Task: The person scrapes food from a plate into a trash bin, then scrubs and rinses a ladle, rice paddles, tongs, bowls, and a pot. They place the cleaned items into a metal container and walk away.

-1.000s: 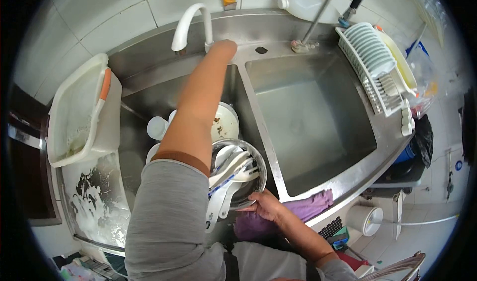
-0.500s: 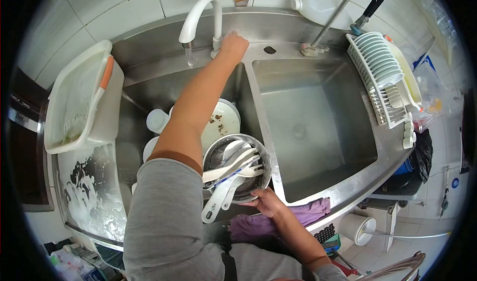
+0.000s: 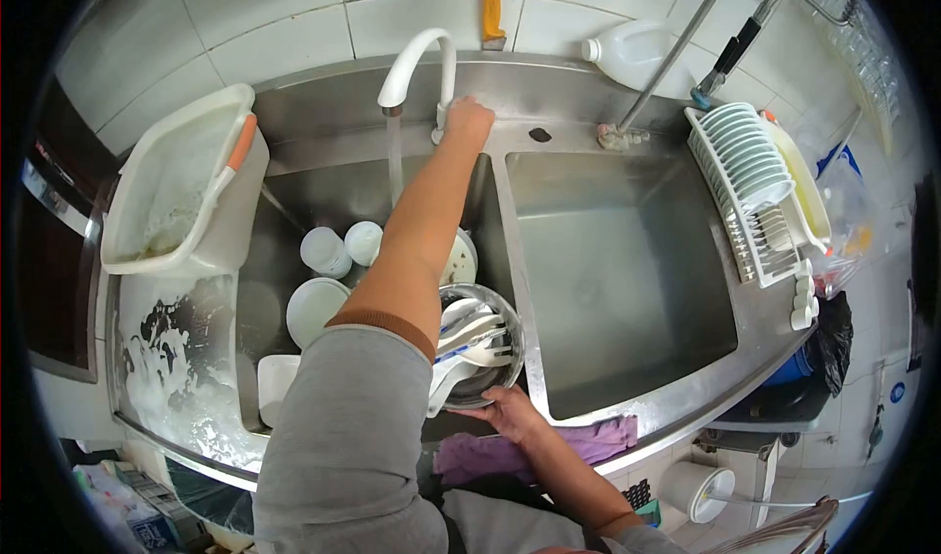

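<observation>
My left hand [image 3: 469,121] is closed at the base of the white faucet [image 3: 417,59], its fingertips hidden. A stream of water falls from the spout into the left basin. Low in the view, my right hand [image 3: 510,412] grips the rim of a round metal bowl [image 3: 508,309], thumb on top. White spoons and forks [image 3: 480,338] lie in the bowl. Beneath my left forearm, a plate with food bits [image 3: 459,260] is partly hidden. White cups [image 3: 324,251], a white bowl [image 3: 316,309] and a square white dish [image 3: 276,385] sit in the left basin.
A white tub [image 3: 221,216] of cloudy water stands at the left beside suds [image 3: 172,387]. The right basin [image 3: 627,299] holds water. A dish rack [image 3: 730,176] with plates stands at the right. A purple cloth [image 3: 588,443] hangs on the front edge.
The water stream has grown longer and stronger. The view has shifted, showing more of the cups and dishes. Both hands keep their places at the faucet and bowl.
</observation>
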Demonstrator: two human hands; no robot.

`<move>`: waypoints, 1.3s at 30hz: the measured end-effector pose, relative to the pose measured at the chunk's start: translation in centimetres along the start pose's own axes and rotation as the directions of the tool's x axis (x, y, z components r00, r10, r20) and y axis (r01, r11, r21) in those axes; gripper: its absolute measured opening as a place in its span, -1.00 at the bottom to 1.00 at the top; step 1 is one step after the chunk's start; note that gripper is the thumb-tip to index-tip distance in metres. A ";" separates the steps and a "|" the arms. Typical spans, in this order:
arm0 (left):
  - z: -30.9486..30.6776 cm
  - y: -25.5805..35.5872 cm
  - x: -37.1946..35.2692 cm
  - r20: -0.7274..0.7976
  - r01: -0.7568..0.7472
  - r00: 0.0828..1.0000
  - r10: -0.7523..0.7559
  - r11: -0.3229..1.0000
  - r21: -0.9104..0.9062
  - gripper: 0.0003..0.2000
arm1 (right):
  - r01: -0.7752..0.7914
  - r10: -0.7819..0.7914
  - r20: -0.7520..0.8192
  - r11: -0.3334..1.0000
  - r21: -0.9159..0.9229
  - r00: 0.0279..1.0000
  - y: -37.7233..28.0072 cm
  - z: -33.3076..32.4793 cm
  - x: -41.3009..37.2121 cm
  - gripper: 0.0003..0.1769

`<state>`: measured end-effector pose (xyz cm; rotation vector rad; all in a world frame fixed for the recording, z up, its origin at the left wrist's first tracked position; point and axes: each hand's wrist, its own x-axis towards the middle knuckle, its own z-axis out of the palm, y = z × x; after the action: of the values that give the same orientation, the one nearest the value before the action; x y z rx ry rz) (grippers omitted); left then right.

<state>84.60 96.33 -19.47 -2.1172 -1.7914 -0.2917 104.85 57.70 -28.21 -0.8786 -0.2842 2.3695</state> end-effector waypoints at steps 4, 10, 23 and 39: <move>0.0 -0.4 0.4 0.121 -0.090 0.989 0.082 0.994 0.065 -0.87 | -0.019 0.019 0.010 0.999 0.045 1.000 0.0 0.5 -0.3 -0.40; 1.3 -0.2 -1.6 -0.082 -0.144 0.985 0.149 0.988 0.058 -0.85 | -0.038 0.038 0.000 0.996 0.086 0.999 0.4 0.4 -0.1 -0.36; 1.0 -6.6 -11.8 0.464 0.488 0.872 0.158 -0.197 -0.850 -0.84 | 0.043 -0.040 -0.034 0.995 0.091 0.999 0.5 1.2 0.9 -0.39; -8.3 -9.9 -13.7 0.773 0.772 0.635 -0.001 -0.044 -0.634 -0.72 | -0.008 -0.021 -0.193 0.988 -0.151 0.981 -10.7 8.9 19.0 -0.31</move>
<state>73.02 82.01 -15.72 -2.2961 -3.3664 -1.7145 92.39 77.64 -27.29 -1.1700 -0.3909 2.2574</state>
